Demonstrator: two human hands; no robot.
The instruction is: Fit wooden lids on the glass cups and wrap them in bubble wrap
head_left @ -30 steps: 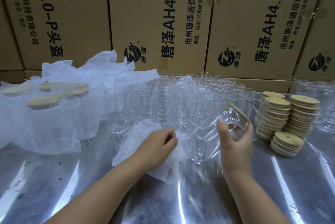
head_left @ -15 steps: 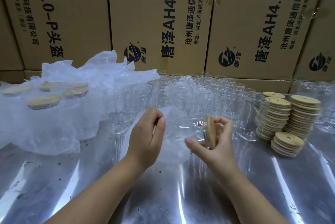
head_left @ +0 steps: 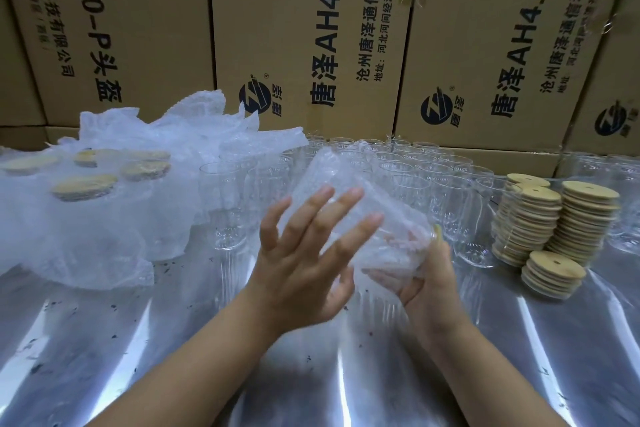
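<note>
Over the foil table, glass cup is now covered in bubble wrap, mostly bare half a second ago. Left hand presses wrap flat-fingered, right hand grips its lower end. Wrap nearly finished.

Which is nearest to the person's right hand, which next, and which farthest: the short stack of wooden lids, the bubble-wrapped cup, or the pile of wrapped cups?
From the right hand:
1. Bubble-wrapped cup, held in it.
2. Short stack of lids, just to its right.
3. Pile of wrapped cups, far off to the left.
</note>
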